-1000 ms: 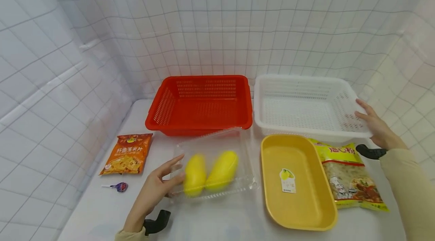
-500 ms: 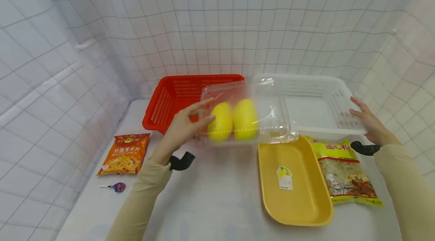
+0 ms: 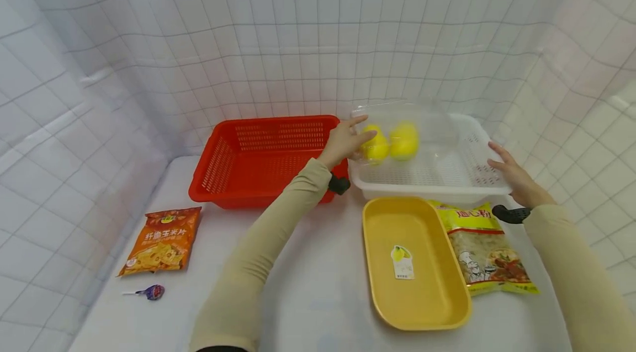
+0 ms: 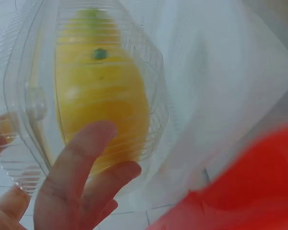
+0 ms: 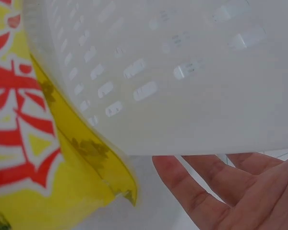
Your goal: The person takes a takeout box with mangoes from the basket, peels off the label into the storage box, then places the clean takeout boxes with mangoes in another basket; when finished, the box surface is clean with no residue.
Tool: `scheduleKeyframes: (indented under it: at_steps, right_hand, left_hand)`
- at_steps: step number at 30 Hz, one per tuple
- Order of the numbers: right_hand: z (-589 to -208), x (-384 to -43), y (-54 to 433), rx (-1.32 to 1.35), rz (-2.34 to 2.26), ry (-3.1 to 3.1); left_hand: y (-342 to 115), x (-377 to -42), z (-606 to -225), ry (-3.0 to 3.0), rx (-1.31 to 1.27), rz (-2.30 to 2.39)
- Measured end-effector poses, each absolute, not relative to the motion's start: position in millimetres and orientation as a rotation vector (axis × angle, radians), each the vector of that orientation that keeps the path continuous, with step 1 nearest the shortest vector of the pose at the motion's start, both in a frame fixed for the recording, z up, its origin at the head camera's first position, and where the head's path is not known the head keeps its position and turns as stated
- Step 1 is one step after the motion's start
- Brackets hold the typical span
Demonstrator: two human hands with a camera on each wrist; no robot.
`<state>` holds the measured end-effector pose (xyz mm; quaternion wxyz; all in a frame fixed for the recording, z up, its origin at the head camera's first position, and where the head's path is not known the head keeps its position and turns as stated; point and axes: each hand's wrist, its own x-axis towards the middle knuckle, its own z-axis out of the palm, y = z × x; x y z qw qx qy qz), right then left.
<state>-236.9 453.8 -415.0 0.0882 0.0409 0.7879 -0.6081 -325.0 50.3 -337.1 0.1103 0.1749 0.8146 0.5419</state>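
Observation:
My left hand (image 3: 343,142) holds a clear plastic clamshell box (image 3: 432,126) by its left end, with fingers spread over the wall in the left wrist view. Inside lie two yellow mangoes (image 3: 404,141); a mango (image 4: 103,96) shows close up through the ribbed plastic. The box is over the white perforated basket (image 3: 397,189), tilted a little. At that basket's right end is my right hand (image 3: 521,181), its fingers reaching over the rim. In the right wrist view the fingertips (image 5: 170,165) pass behind the white rim.
A red basket (image 3: 278,170) stands left of the white one. In front are a yellow tray (image 3: 437,302) with a mango sticker and a yellow pasta bag (image 3: 489,252). An orange chip bag (image 3: 164,239) and a lollipop (image 3: 155,292) lie at left. Tiled-pattern sheeting surrounds the table.
My left hand has lifted the clamshell box of mangoes from the table and carried it right and away, over the white basket. My right hand has stayed at the basket's end.

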Motion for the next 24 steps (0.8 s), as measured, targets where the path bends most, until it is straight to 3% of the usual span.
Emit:
scheduleKeyframes:
  at_steps: [19,24]
  right_hand:
    - [-415.9,-239.3,454.1,0.166,-1.781,2.395]
    - [-417.3,-239.0,451.4,0.186,-1.794,2.369]
  left_hand:
    - [121.5,-353.7,-350.9,2.477,0.394,1.034]
    - [145.6,-415.8,-422.7,2.579,0.502,0.739]
